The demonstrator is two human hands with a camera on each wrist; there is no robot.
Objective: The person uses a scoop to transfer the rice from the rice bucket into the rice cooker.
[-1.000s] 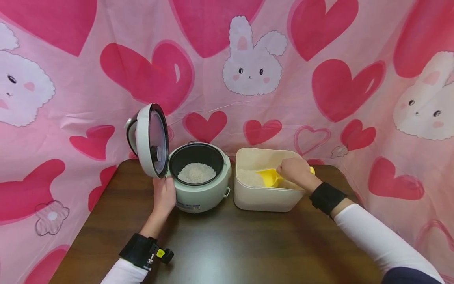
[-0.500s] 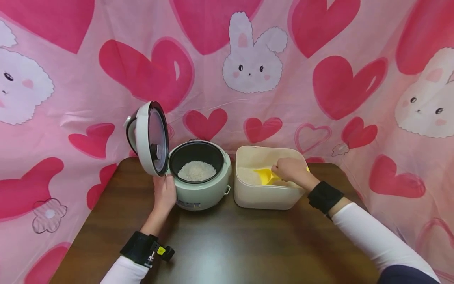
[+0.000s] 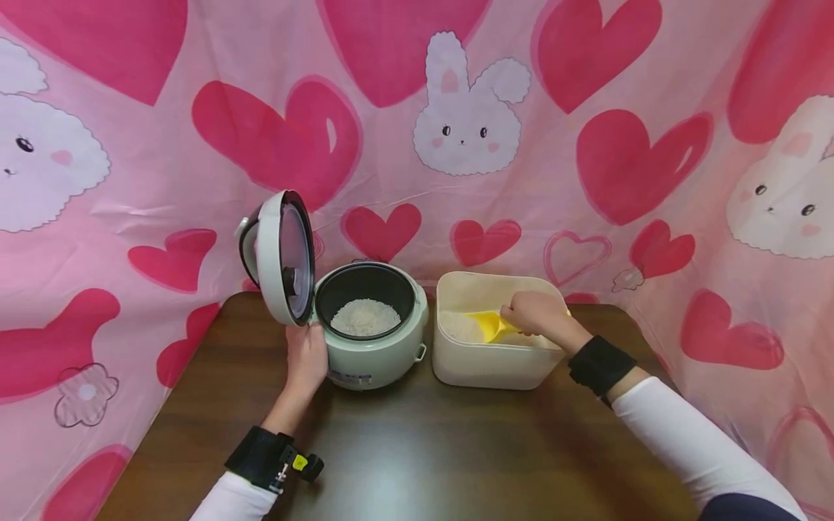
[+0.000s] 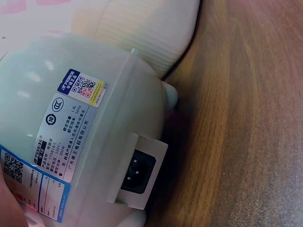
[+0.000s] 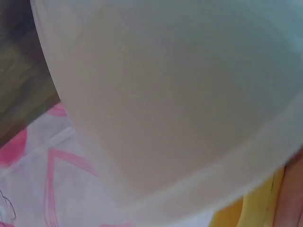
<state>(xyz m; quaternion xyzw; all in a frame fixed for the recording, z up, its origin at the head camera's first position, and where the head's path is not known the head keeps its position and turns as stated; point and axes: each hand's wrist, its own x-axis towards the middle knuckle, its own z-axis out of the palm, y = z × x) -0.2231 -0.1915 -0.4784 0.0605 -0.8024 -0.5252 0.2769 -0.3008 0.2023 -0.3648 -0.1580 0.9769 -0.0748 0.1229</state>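
The right hand [image 3: 536,312] reached down into the cream plastic rice bin [image 3: 489,369], its fingers curled round the handle end of the yellow scoop [image 3: 490,324], whose bowl lay low against the loose rice [image 3: 459,325] at the bin's left side. That scoop looked light and stiff, a thin moulded plastic, best held by its handle near the bowl so a full load would not tip it; the dry grains would run off any tilted lip. The left hand [image 3: 308,356] rested against the near left flank of the pale green rice cooker [image 3: 378,354], fingers apparently laid flat along the wall (the head view showed only its back). The cooker's lid [image 3: 281,257] stood upright on its hinge, and the dark inner pot [image 3: 365,289] held a mound of white rice. Both vessels sat just beside each other on the dark wooden table [image 3: 417,449].
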